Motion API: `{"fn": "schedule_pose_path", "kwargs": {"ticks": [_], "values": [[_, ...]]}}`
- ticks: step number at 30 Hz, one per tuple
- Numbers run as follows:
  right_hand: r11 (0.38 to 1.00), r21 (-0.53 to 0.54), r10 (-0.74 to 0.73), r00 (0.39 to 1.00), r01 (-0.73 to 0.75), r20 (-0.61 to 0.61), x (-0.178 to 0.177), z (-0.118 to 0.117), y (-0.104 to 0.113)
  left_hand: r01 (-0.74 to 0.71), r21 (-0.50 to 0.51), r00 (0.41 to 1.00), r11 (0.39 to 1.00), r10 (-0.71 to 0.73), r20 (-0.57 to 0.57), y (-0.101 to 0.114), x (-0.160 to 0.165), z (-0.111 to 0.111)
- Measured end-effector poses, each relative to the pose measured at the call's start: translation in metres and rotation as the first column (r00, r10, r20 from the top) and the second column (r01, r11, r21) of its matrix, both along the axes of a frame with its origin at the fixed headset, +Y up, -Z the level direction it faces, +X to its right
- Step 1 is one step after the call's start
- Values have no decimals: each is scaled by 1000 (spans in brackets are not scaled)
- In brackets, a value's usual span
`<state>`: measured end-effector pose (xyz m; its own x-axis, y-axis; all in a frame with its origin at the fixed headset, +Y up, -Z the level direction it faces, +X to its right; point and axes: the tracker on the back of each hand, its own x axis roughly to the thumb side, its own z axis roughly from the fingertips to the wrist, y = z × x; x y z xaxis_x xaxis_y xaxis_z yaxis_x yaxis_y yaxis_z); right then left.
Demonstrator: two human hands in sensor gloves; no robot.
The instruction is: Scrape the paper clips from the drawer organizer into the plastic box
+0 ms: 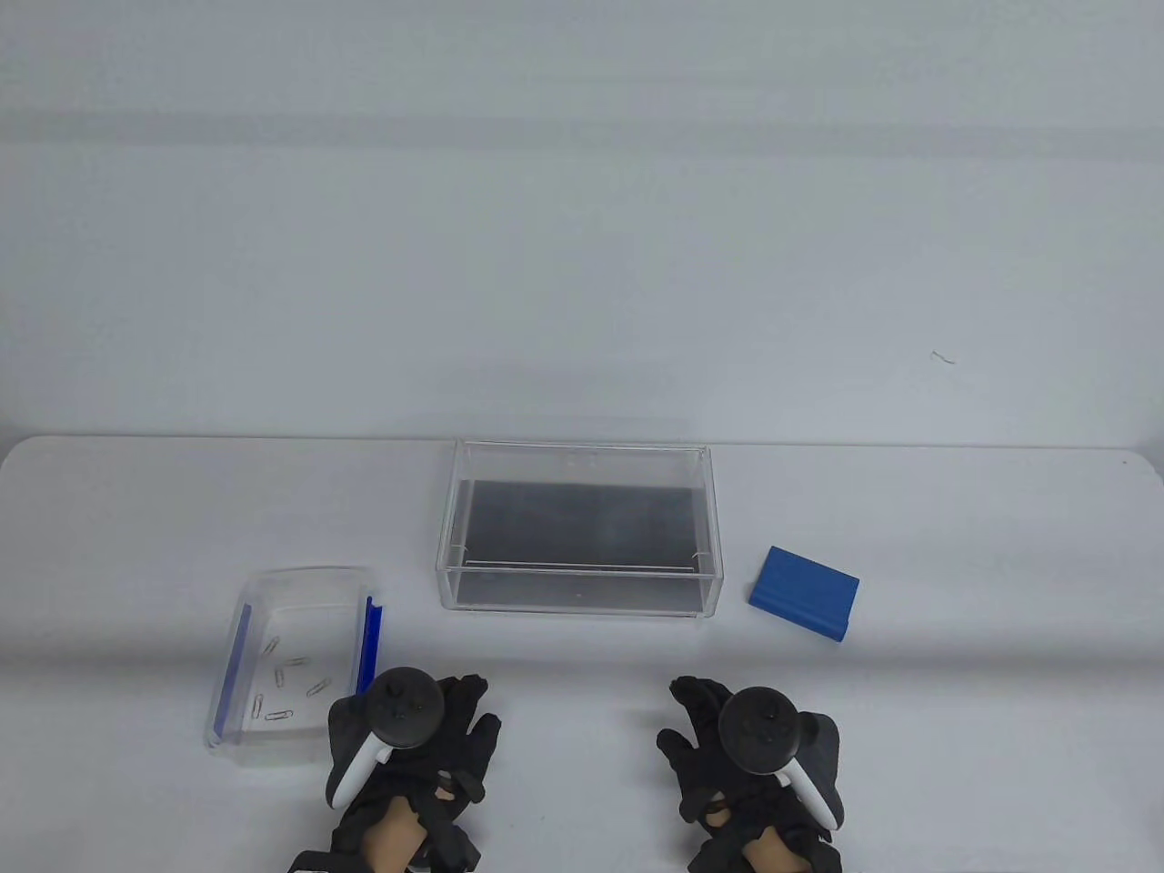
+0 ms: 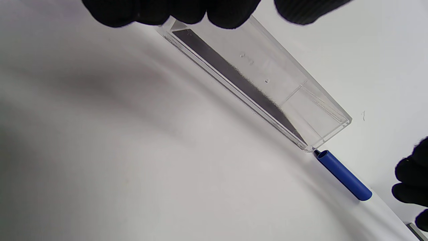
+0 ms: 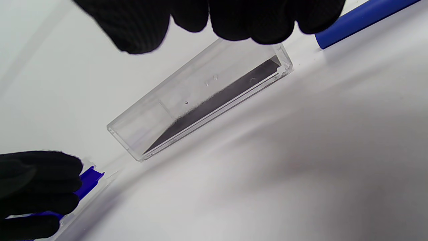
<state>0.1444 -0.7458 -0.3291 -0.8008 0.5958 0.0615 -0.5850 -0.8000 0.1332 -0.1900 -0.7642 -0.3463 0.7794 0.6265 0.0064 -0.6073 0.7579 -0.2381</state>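
Table view: six paper clips (image 1: 289,682), two boxes, one scraper (image 1: 805,595); both hands' fingers (image 1: 468,705) spread, empty

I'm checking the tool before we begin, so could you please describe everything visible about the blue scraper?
The blue scraper is a flat, rectangular piece of what looks like matte plastic, with a thicker rounded edge along its near side. It lies flat and slightly skewed on the white table, right of the clear acrylic box, apart from it. Neither hand touches it.
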Motion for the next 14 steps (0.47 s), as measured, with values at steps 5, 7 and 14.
{"fn": "schedule_pose_path", "kwargs": {"ticks": [5,7,14], "values": [[1000,-1,9,1000,-9,-2,1,1,1,5,0,1000,1000,-5,-2,0,0,0],[1000,0,9,1000,-9,-2,2,1,1,7,-1,1000,1000,-7,-3,0,0,1],[1000,-4,7,1000,-7,1,3,0,1,14,-10,1000,1000,-14,-3,1,0,1]]}}
